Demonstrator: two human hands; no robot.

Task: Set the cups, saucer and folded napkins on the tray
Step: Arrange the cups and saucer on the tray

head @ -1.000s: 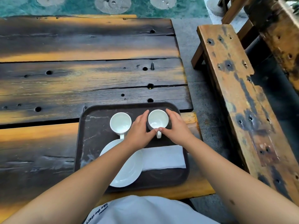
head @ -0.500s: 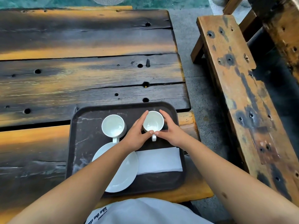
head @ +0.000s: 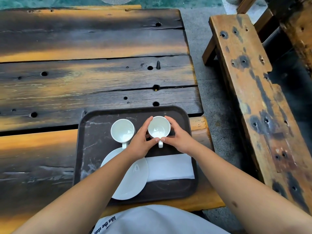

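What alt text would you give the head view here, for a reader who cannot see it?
Both hands, left hand and right hand, cup a white cup on a dark tray on a weathered wooden table. A second white cup, a white saucer and a folded white napkin also sit on the tray.

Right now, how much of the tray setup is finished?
Done: left cup, saucer and folded napkin sit on the tray. In hand: both hands, left hand and right hand, cradle the right cup on the tray. Left: release it.
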